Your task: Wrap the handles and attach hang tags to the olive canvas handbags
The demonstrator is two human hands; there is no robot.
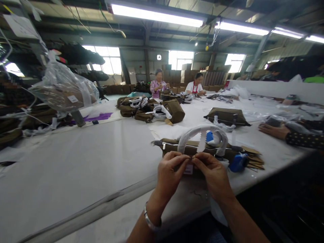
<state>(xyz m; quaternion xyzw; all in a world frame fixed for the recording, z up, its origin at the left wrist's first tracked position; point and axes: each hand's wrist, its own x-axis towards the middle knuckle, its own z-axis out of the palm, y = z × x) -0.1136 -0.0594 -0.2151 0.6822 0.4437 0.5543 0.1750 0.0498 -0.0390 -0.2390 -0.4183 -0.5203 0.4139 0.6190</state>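
Observation:
A dark olive handbag [189, 149] lies before me at the table's edge, its zipper along the top. White wrapping covers its raised handle [182, 143]. My left hand [169, 171] and my right hand [214, 176] meet at the bag's near side, thumbs and forefingers pinched together. Whatever is between the fingertips is too small to make out. A small white label [188, 169] shows just below them. By the bag's right end are a blue object [238, 163] and a fanned stack of brown card tags [254, 159].
Beyond stands another olive bag [226, 116], with a heap of bags [175, 110] to its left. A co-worker's hand [274, 131] rests on plastic-wrapped goods at right. Two people sit farther back. A plastic-wrapped parcel [67, 91] is at left on the white table [101, 162].

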